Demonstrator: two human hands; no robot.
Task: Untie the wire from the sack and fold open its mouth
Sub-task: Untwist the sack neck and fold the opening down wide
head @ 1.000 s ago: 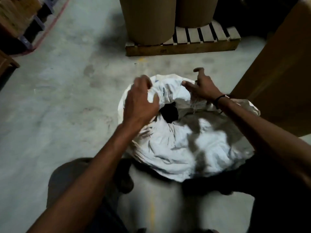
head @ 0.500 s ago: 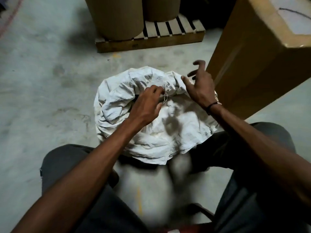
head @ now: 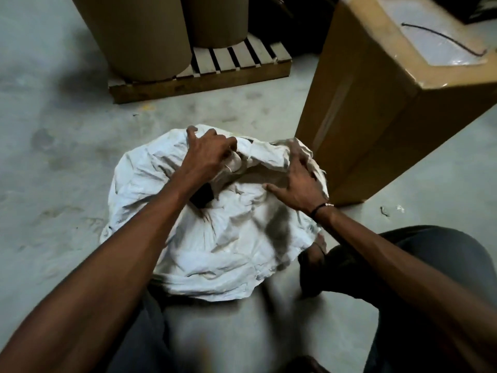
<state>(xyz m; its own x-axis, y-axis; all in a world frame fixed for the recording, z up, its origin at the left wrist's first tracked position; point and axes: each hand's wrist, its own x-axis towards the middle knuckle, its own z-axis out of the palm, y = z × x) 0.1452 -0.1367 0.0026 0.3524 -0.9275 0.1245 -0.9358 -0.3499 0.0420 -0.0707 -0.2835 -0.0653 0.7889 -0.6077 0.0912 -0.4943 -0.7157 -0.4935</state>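
The white woven sack [head: 215, 238] stands on the grey concrete floor [head: 53, 184] between the person's knees, in the middle of the view, its top crumpled into loose folds and a small dark gap [head: 201, 197] showing left of centre where the mouth parts. The left hand [head: 207, 154] is at the far rim of the sack, fingers curled down into a bunched fold of cloth and gripping it; a thin pale strand [head: 228, 165] shows just below its knuckles, too fine to tell whether it is the wire or a loose thread. The right hand [head: 298, 181] lies on the right side of the sack top, thumb stretched out toward the centre and fingers curled over a raised ridge of cloth at the far right, blurred, so that it seems to hold the fold. A dark band [head: 321, 208] circles the right wrist. Dark trousers [head: 430, 251] cover the knees at the near right and near left. Just to the right of the sack stands a tall brown cardboard box [head: 376, 103], with a dark cord [head: 443, 39] lying on its top. Farther off, at the far left, two large brown cardboard rolls [head: 139, 36] stand upright on a wooden pallet [head: 201, 79].
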